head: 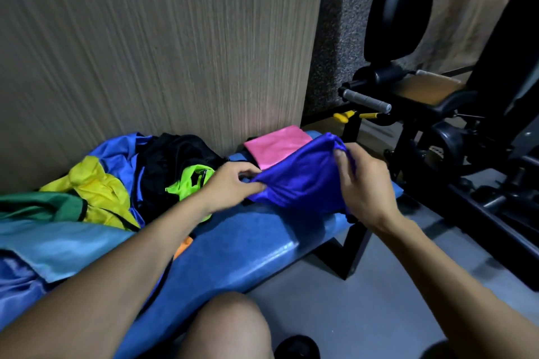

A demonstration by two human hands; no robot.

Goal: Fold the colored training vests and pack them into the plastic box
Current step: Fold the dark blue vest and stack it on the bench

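Both hands hold the purple vest (303, 181) above the right part of the blue bench (248, 245). The left hand (233, 183) pinches the vest's left edge with curled fingers. The right hand (361, 181) grips its right edge, with the thumb pressed on the cloth. The vest hangs between the two hands, bunched. Just behind it, a folded pink vest (275, 146) lies flat on the bench near the wall. To the left is a heap of vests (122, 181), yellow, green, black and blue.
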